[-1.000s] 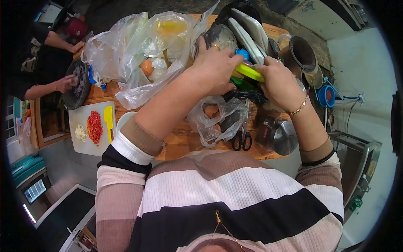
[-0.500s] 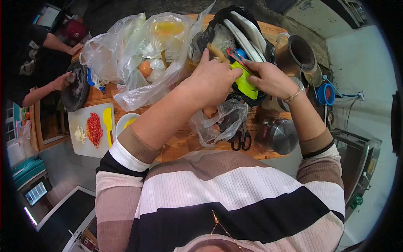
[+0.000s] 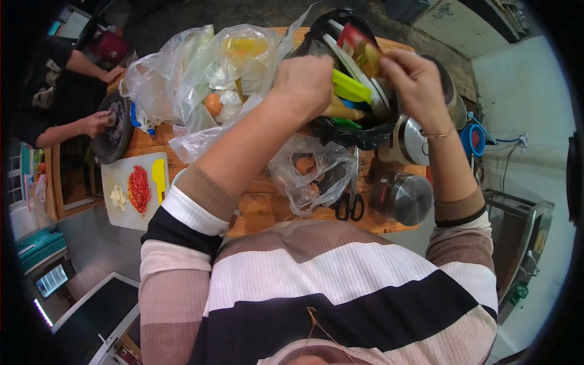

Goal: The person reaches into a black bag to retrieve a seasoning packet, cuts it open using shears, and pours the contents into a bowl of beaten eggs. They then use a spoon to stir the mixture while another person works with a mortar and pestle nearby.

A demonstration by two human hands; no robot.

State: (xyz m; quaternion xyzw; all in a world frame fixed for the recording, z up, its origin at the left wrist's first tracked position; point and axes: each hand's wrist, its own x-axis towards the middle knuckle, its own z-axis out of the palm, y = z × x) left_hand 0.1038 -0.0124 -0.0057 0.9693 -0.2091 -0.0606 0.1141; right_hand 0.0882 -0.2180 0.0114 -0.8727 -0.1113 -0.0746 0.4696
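My right hand (image 3: pixel 417 82) pinches a red and yellow packet (image 3: pixel 360 50), blurred by motion, above a black plastic bag (image 3: pixel 359 141). Closed at the left side of this bag, my left hand (image 3: pixel 306 87) has one end of a bright green plastic item (image 3: pixel 351 87) in its grip; the fingers are partly hidden. White flat pieces (image 3: pixel 350 58) stick up between the hands, and a tan wooden handle (image 3: pixel 345 112) lies below the green item. Nearer to me, a clear plastic bag (image 3: pixel 292 191) with eggs (image 3: pixel 305 164) sits beside black-handled scissors (image 3: pixel 350 208).
Large clear bags (image 3: pixel 182 79) with an egg stand left of my arm. A white cutting board (image 3: pixel 121 173) carries chopped red pepper (image 3: pixel 139 190) and a yellow knife (image 3: pixel 159 179). Glass jars (image 3: pixel 404 196) stand right. At far left, another person's hand (image 3: pixel 97 123) is at a dark stone mortar (image 3: pixel 115 143).
My right hand has left the green item and moved up and right with the red packet. My left hand and the green item have shifted upward.
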